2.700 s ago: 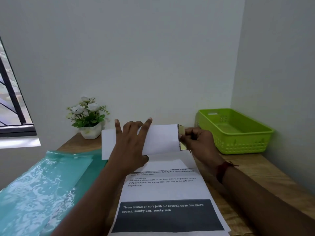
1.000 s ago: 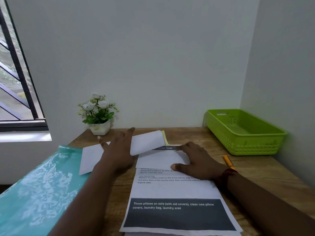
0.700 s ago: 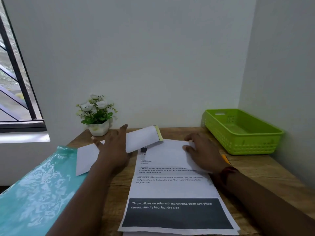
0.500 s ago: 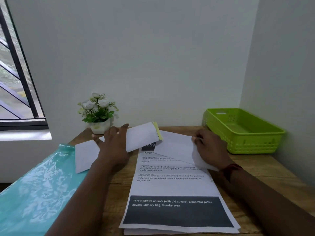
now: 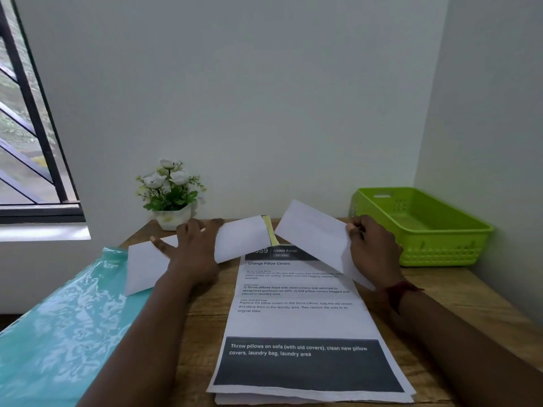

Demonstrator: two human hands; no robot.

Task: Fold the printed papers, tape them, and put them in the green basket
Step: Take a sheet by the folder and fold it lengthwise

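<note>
A folded paper (image 5: 241,242), edged with what seems to be yellow tape (image 5: 269,230), is being pressed onto the worktop (image 5: 458,286) by the flat left hand (image 5: 191,254). Another folded sheet (image 5: 314,236), lower moments ago, is being gripped and raised off the printed stack (image 5: 293,318) by the right hand (image 5: 373,254), near the green basket (image 5: 440,254).

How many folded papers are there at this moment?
2. The taped folded paper lies under the left hand; the second folded paper is held by the right hand above the unfolded stack. None shows in the green basket.
</note>
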